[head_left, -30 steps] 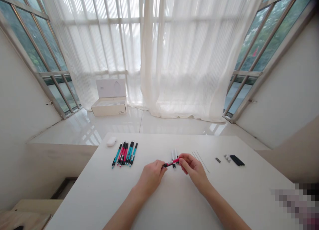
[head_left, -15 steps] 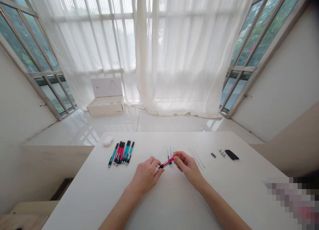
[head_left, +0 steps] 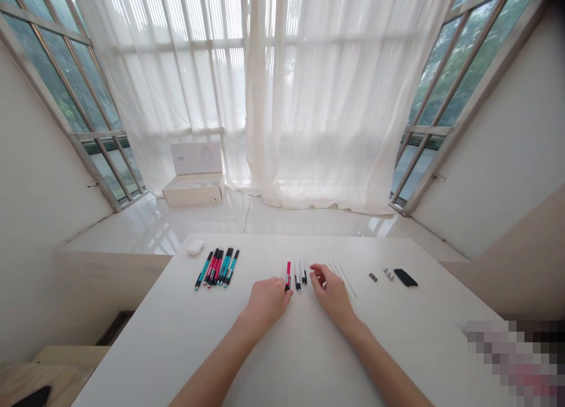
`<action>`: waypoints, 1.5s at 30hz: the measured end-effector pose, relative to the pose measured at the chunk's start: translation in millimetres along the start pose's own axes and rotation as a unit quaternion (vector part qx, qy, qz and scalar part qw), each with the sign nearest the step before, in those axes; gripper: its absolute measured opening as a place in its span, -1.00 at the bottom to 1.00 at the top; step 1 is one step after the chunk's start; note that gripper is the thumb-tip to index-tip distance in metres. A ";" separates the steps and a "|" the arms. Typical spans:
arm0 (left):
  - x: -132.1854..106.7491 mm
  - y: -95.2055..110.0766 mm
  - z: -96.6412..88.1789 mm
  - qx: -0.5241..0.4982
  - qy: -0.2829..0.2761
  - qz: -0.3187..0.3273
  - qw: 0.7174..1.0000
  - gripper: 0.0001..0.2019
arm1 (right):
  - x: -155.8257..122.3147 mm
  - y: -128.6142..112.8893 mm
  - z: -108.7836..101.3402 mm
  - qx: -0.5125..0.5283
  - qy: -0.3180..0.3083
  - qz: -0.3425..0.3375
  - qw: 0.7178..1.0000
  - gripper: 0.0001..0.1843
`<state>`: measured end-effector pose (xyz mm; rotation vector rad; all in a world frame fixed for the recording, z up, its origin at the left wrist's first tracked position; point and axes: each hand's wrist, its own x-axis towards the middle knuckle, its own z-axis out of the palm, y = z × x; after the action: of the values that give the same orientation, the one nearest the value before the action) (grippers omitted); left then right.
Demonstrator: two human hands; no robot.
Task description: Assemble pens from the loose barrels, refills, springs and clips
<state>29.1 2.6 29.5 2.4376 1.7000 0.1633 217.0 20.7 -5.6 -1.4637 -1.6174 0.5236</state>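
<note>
One pink pen (head_left: 288,276) lies flat on the white table (head_left: 282,366), just above the centre of the frame, parallel to two white pens (head_left: 301,274) just right of it; we judge the step to be laying it down in that row. Our left hand (head_left: 266,301) touches its near end with curled fingertips, and we cannot tell whether it grips; our right hand (head_left: 331,292) is loose and holds nothing, between the white pens and some thin rods (head_left: 343,276). A next pick would call for a fine pinch. Left of centre sits a bundle of pens (head_left: 218,267). Half a second ago both hands held the pink pen up between them.
</note>
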 end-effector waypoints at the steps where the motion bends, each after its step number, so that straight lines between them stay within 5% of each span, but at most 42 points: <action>1: 2.7 3.1 -0.2 0.006 -0.001 0.000 1.000 -0.73 | -0.6 2.1 1.1 -0.024 -0.006 -0.014 1.000 -0.67; 11: 9.4 9.0 5.2 0.026 0.016 0.035 0.999 -0.73 | -4.9 2.6 7.5 -0.147 -0.058 -0.064 0.985 -0.74; 16: 2.3 -15.5 -2.6 -0.001 0.053 0.045 0.998 -0.69 | -6.3 -3.6 4.7 -0.168 -0.076 -0.072 0.980 -0.77; 24: -12.2 -100.3 -16.7 0.076 0.192 -0.184 0.961 -0.81 | -9.7 -10.6 1.1 -0.167 -0.093 -0.081 0.978 -0.76; 31: -11.0 -100.9 -9.3 0.101 0.177 -0.203 0.958 -0.84 | -7.9 -8.0 2.7 -0.105 -0.026 -0.072 0.992 -0.75; 36: -13.0 -74.6 -11.5 0.003 0.227 -0.042 0.973 -0.86 | -5.8 -16.5 1.4 0.082 -0.030 -0.012 0.996 -0.65; 39: -15.9 -51.8 -8.9 -0.064 0.211 0.098 0.970 -0.90 | -6.0 -23.1 2.4 0.241 -0.097 0.058 0.964 -0.56; 45: -20.3 -31.0 -1.6 -0.090 0.172 0.148 0.970 -0.89 | -9.5 -35.3 4.9 0.302 -0.128 0.089 0.940 -0.58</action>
<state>-6.8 -5.8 25.0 2.6190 1.3440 0.7821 191.9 5.0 16.3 -1.1024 -1.3404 1.2369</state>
